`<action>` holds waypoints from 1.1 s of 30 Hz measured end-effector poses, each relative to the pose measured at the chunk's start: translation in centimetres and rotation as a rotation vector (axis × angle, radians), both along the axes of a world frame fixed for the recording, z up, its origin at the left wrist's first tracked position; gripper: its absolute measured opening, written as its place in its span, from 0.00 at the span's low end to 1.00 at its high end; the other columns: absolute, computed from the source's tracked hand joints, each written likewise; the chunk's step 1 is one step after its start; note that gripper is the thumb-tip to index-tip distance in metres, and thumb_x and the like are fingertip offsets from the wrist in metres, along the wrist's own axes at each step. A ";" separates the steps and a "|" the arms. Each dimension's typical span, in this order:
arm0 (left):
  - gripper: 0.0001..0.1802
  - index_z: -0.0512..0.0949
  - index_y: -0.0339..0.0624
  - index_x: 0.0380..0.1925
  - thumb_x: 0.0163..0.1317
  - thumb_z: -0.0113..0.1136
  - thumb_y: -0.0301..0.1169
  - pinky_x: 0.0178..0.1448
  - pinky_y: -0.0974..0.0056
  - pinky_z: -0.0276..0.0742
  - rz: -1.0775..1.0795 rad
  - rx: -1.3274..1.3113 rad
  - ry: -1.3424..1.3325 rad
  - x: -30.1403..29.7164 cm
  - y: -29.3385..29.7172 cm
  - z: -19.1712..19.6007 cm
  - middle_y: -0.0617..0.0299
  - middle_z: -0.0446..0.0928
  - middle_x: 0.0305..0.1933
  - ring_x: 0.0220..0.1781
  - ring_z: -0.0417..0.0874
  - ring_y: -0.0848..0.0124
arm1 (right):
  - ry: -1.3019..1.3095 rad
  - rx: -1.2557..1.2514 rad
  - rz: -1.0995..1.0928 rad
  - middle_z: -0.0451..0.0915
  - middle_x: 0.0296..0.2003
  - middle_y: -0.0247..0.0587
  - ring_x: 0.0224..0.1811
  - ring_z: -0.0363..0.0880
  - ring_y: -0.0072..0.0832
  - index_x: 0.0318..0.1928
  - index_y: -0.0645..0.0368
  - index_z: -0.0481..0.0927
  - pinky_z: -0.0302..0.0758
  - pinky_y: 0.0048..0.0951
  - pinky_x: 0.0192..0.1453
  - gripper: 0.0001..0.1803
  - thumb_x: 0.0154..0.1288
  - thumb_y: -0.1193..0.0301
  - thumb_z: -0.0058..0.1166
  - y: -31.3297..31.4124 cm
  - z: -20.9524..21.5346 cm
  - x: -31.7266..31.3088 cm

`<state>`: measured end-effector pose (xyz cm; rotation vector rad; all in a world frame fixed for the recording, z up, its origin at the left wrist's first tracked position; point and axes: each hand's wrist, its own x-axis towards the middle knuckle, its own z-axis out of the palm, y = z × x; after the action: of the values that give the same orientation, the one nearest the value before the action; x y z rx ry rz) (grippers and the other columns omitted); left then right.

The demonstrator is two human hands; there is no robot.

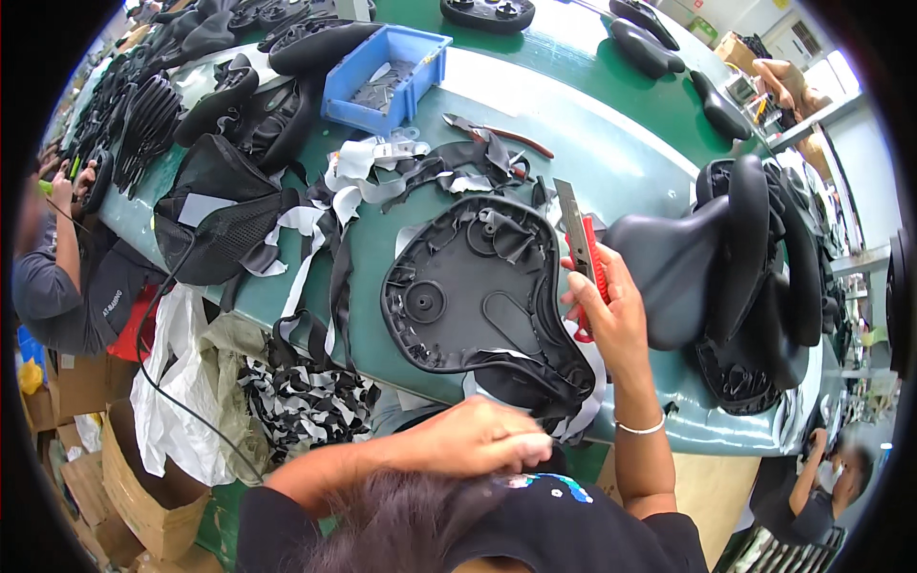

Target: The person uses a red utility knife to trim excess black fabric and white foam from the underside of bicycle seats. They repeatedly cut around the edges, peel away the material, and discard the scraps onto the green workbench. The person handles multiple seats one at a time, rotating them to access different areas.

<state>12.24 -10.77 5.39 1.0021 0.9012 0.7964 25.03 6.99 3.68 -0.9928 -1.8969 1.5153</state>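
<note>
My right hand (611, 310) is closed round a red-handled utility knife (594, 263), its blade pointing up and away from me. Just left of it, a black bicycle saddle (454, 329) lies upside down on the table, its hollow underside showing, with the cover edge folded in round the rim. My left hand (482, 439) is in front of my chest, near the saddle's narrow end. Its fingers are curled together and slightly blurred; whatever they may hold is hidden. A pale and black trim strip (587, 401) hangs beside the narrow end.
More black saddles (669, 258) are stacked on the right. Beyond my saddle lie cut strips (349, 181), pliers (501, 134) and a blue bin (382, 86). A mesh saddle cover (229, 229) is at left, above a scrap-filled bag (306, 401). A co-worker (72, 277) sits at far left.
</note>
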 end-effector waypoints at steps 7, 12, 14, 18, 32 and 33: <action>0.18 0.77 0.40 0.39 0.48 0.68 0.33 0.50 0.58 0.69 0.534 0.740 1.195 -6.7 9.3 -2.5 0.56 0.68 0.42 0.47 0.70 0.59 | -0.297 0.496 -0.007 0.83 0.41 0.51 0.30 0.84 0.36 0.62 0.58 0.70 0.77 0.32 0.34 0.24 0.65 0.73 0.54 -1.8 4.0 1.9; 0.07 0.77 0.37 0.31 0.57 0.58 0.30 0.48 0.64 0.68 0.673 0.448 0.596 -7.8 9.9 -3.1 0.59 0.73 0.36 0.42 0.72 0.66 | -0.514 0.748 0.209 0.80 0.29 0.49 0.21 0.77 0.41 0.66 0.52 0.66 0.70 0.33 0.26 0.29 0.63 0.74 0.53 -2.2 5.2 1.6; 0.07 0.77 0.36 0.27 0.59 0.56 0.30 0.48 0.65 0.68 0.729 0.171 0.183 -8.1 10.0 -2.2 0.60 0.76 0.33 0.39 0.75 0.68 | -0.814 0.773 0.287 0.78 0.25 0.48 0.20 0.74 0.45 0.66 0.51 0.66 0.68 0.37 0.24 0.30 0.63 0.73 0.54 -2.9 5.6 0.4; 0.09 0.73 0.37 0.24 0.62 0.53 0.28 0.55 0.65 0.67 1.111 -0.002 -0.564 -8.7 9.9 -3.2 0.64 0.72 0.27 0.38 0.73 0.72 | -0.669 0.702 0.232 0.75 0.21 0.42 0.15 0.73 0.41 0.68 0.53 0.64 0.66 0.40 0.20 0.31 0.65 0.67 0.54 -6.6 3.3 3.7; 0.18 0.63 0.46 0.17 0.66 0.52 0.33 0.46 0.66 0.71 1.318 -0.040 -0.705 -9.0 10.8 -2.3 0.66 0.64 0.19 0.31 0.73 0.72 | -0.364 0.674 0.317 0.81 0.45 0.55 0.41 0.84 0.40 0.67 0.54 0.64 0.79 0.33 0.41 0.37 0.56 0.77 0.61 -5.0 3.2 8.5; 0.14 0.72 0.40 0.24 0.68 0.50 0.34 0.43 0.67 0.71 1.301 0.103 -0.481 -8.7 10.7 -2.8 0.64 0.71 0.24 0.31 0.72 0.72 | -0.285 0.680 0.168 0.78 0.50 0.56 0.44 0.83 0.42 0.68 0.55 0.61 0.79 0.32 0.44 0.40 0.55 0.76 0.63 -4.1 3.0 7.4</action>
<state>3.50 -0.08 2.58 0.1448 1.0333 2.0759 32.38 2.88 6.67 -0.7623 -2.4957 0.7122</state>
